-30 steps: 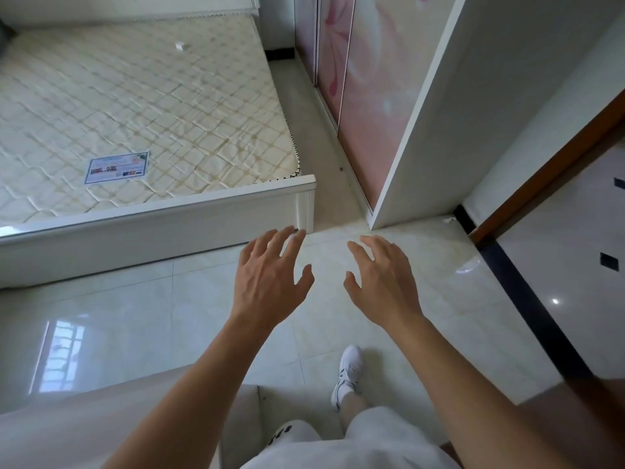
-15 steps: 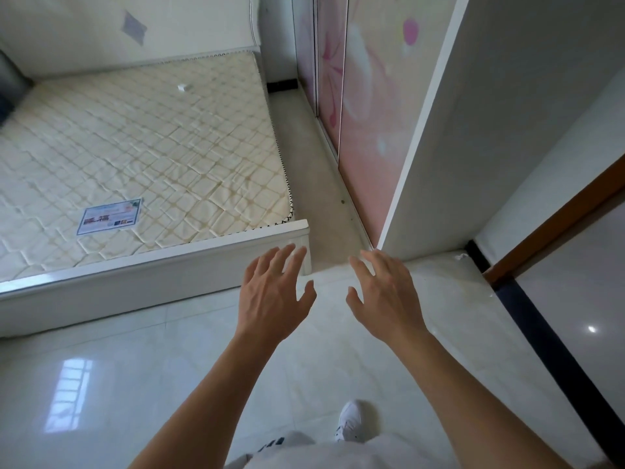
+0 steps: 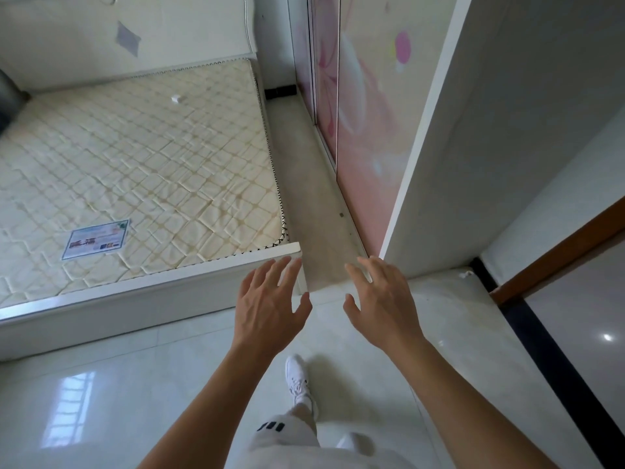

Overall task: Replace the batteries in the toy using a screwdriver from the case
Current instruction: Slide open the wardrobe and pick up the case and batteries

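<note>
The left hand [image 3: 267,308] and the right hand [image 3: 384,308] reach forward side by side over the glossy tiled floor [image 3: 135,384], backs up, near each other but not touching. The left fingers [image 3: 275,277] are spread wide and almost straight, holding nothing. The right fingers [image 3: 378,272] are likewise splayed and empty, with the thumb held out to the side. The left fingertips appear in front of the corner of a white bed frame [image 3: 152,299], which carries a bare quilted mattress [image 3: 152,164]. A printed label [image 3: 96,239] lies flat on the mattress near its foot, and a small white object [image 3: 176,98] sits farther up. To the right stands a wardrobe with a pink flowered door [image 3: 365,130] and a plain white side panel [image 3: 490,147]. Between the forearms a white shoe [image 3: 297,377] stands on the floor below pale shorts [image 3: 287,433]. A black strip [image 3: 548,360] runs along the floor at the right, beside a brown door frame [image 3: 558,252]. Where the toy and the case are cannot be told from this view.
</note>
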